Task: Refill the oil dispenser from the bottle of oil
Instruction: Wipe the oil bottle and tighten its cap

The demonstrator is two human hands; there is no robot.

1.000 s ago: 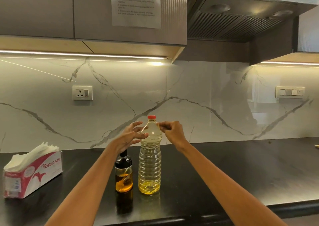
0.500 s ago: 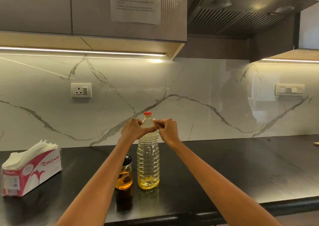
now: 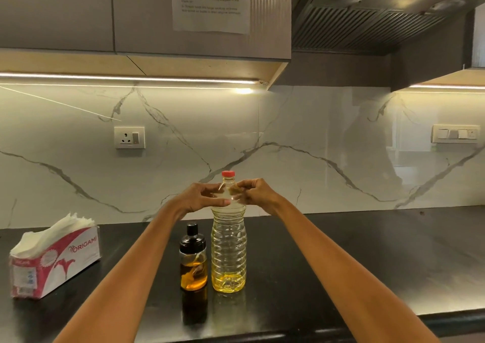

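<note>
Warm LED strips [image 3: 126,76] under the grey wall cabinets give most of the light, glaring brightest at the strip's right end. The glossy white marble backsplash [image 3: 328,146] below them carries soft reflections. The black counter [image 3: 367,264] is dim yet mirrors the things standing on it. Straight lines bow towards the edges, and the picture is slightly soft.

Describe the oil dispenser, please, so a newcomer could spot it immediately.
On the black counter, two containers stand between the person's forearms. The oil dispenser is the shorter, left one: black-capped with amber oil, beside the taller red-capped oil bottle.

A home kitchen — range hood [image 3: 372,20], marble backsplash [image 3: 315,133], black counter [image 3: 367,264].
</note>
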